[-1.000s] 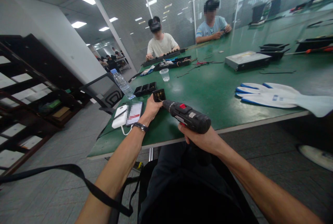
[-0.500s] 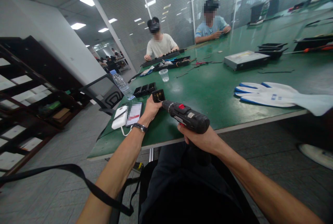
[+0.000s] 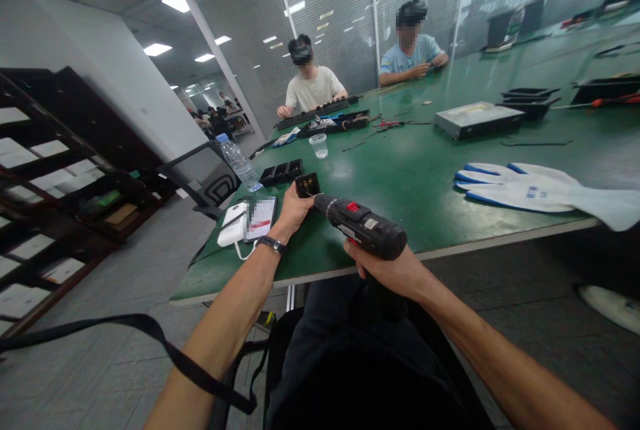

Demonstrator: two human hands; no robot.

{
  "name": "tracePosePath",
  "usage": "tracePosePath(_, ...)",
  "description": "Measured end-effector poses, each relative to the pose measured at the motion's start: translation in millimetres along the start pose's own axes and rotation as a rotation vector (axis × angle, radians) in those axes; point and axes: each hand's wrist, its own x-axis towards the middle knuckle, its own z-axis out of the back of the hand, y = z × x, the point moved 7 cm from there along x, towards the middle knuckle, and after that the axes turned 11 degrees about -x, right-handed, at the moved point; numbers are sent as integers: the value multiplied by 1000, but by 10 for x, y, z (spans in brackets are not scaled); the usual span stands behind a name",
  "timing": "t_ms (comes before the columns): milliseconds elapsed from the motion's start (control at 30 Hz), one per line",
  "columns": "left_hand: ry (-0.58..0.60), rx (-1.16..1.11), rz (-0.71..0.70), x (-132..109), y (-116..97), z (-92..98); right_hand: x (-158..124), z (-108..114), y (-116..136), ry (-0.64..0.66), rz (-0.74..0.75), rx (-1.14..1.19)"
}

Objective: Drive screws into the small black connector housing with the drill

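**Asker:** Has anything moved in the last second?

**Me:** Hardly. My left hand (image 3: 294, 209) is still pinching the small black boxy plastic part (image 3: 307, 185), holding it down on the green table (image 3: 425, 183) just ahead of my fingertips. My right hand (image 3: 395, 269) is still wrapping tight around the grip of the black cordless drill with the red switch (image 3: 365, 227). The drill's nose is staying up against the part's right side. Only my head is shifting a touch, so everything is sliding slightly in view.

**Asker:** And what are you reading from that?

**Me:** I'm judging that the tool is staying engaged with the part. Nothing is lifting off or coming loose, and both hands are holding steady. I cannot tell whether the chuck is turning.

**Asker:** Any brand or writing showing?

**Me:** Nothing I'm managing to read. The drill is carrying a small pale label behind the red switch, but it's too small. The dark smartphone (image 3: 260, 217) is lying just left of my left wrist, beside a white power bank (image 3: 230, 225), and its screen is showing only blur with a red band. The white fabric work gloves with blue edging (image 3: 525, 187) are lying well off to the right of my right hand. They're bearing a tiny blue mark I can't make out. The clear plastic water bottle (image 3: 239, 162) is standing beyond the phone, showing no legible label.
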Motion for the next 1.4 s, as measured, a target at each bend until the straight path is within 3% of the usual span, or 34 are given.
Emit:
tracePosePath(267, -54, -21, -15, -72, -91, -26, 6, -12, -66, 15, 8, -76)
tracePosePath(1033, -44, -70, -26, -134, -225, -68, 40, -90, -234, -31, -43, -86)
tracePosePath(1400, -42, -52, 9, -116, -139, -53, 31, -67, -180, 27, -17, -94)
